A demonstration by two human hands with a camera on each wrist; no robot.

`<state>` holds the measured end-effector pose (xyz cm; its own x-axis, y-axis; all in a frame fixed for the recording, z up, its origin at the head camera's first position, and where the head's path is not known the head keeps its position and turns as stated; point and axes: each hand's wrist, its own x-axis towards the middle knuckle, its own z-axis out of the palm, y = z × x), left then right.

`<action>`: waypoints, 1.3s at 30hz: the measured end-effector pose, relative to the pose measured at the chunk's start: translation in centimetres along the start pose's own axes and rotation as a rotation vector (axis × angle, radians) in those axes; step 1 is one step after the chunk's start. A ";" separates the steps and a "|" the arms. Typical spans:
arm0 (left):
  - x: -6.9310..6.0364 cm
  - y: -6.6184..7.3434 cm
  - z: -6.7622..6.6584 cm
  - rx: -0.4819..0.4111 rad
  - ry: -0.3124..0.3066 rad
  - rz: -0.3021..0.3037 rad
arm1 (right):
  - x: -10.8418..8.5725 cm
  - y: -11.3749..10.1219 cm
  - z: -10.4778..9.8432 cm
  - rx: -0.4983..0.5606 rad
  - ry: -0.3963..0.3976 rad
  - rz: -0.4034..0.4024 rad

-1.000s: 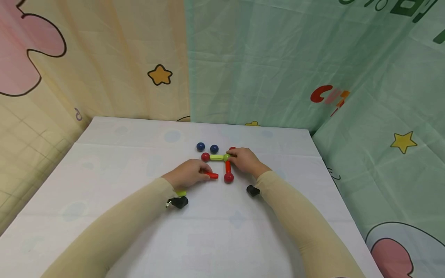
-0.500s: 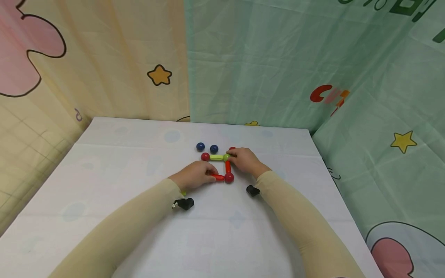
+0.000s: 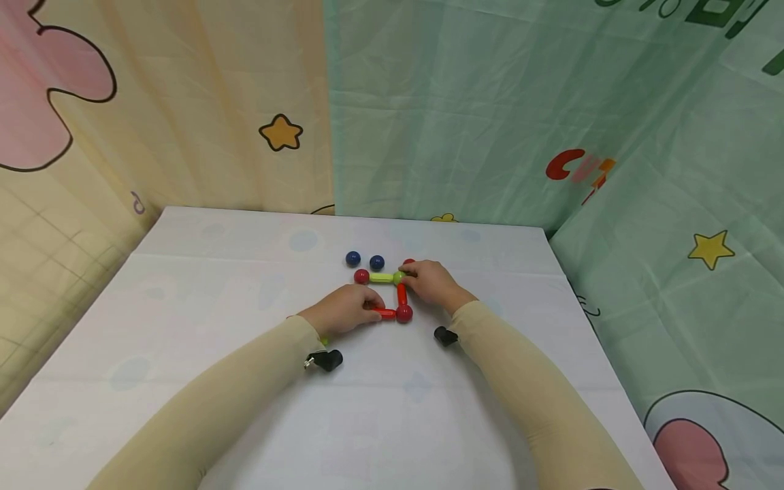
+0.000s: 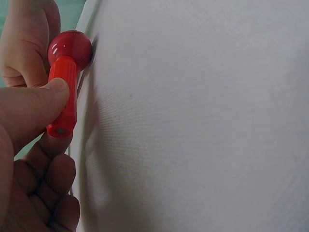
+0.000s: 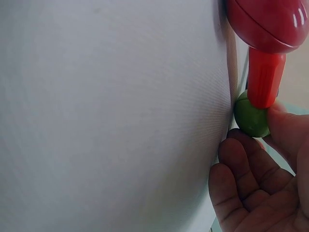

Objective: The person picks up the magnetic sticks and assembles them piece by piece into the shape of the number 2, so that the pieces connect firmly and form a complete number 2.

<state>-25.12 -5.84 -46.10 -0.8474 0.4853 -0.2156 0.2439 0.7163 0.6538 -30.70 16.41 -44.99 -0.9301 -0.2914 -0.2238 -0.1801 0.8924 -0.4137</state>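
1. Head view shows a big white table [image 3: 380,429]. All the toys are on it, near the far side. A hard bump could make round ones roll away.

2. Left sleeve [image 3: 239,401] reaches across. A yellow-green bit [image 3: 324,341] peeks out by its cuff; I can't tell its whole shape. If the arm drags back low, it might shove that bit.

3. Left hand [image 3: 343,307] pinches a red stick [image 3: 386,314] with thumb and finger. The stick's end meets the corner red ball [image 3: 403,314]. If the hand pushes too hard or crooked, that ball may turn and bend the shape.

4. Right hand [image 3: 433,282] pinches the green ball [image 3: 399,278]. If it lets go early, the shape may swing.

5. Second red stick [image 3: 401,295] links the green ball and the corner red ball. The yellow-green stick [image 3: 382,278] goes from the green ball to the left red ball [image 3: 361,276]. A sharp tug could pop these apart.

6. Left blue ball [image 3: 352,258] and right blue ball [image 3: 376,263] sit just behind, seeming loose, so a nudge may roll them. Another red ball [image 3: 408,260] is partly hidden by the right hand; I can't tell if it's joined.
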 end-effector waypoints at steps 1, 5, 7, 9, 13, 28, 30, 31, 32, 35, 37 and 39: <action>0.0 0.0 0.0 0.002 0.001 0.003 | 0.0 0.0 0.0 0.003 0.000 0.002; 0.0 -0.1 0.0 0.015 0.004 0.012 | 0.0 0.0 0.0 0.008 0.000 0.007; 0.0 -0.1 0.0 0.016 0.004 0.014 | 0.0 0.0 0.0 0.013 0.001 0.007; 0.0 0.0 0.0 0.017 0.005 0.014 | 0.0 0.0 0.0 0.017 0.002 0.006; -0.1 0.0 0.0 0.021 0.007 0.014 | 0.0 0.1 0.1 0.022 0.005 0.005; 0.1 -0.2 0.2 0.038 0.016 0.005 | 0.2 0.1 0.1 0.018 0.005 0.009; 0.2 -0.3 0.2 0.044 0.017 0.006 | 0.2 0.1 0.1 0.022 0.005 0.011; 0.2 -0.3 0.2 0.045 0.017 0.006 | 0.1 0.1 0.1 0.024 0.004 0.012; 0.2 -0.3 0.3 0.046 0.017 0.006 | 0.1 0.1 0.1 0.027 0.003 0.014; 0.3 -0.4 0.3 0.048 0.014 0.007 | 0.1 0.1 0.1 0.031 0.002 0.018; 0.3 -0.4 0.3 0.042 0.012 0.004 | 0.1 0.1 0.1 0.030 0.003 0.016; 0.3 -0.4 0.3 0.037 0.011 -0.001 | 0.1 0.2 0.1 0.029 0.005 0.013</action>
<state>-25.37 -5.87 -46.66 -0.8526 0.4792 -0.2084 0.2601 0.7350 0.6262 -30.75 16.49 -45.17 -0.9340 -0.2777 -0.2246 -0.1585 0.8858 -0.4363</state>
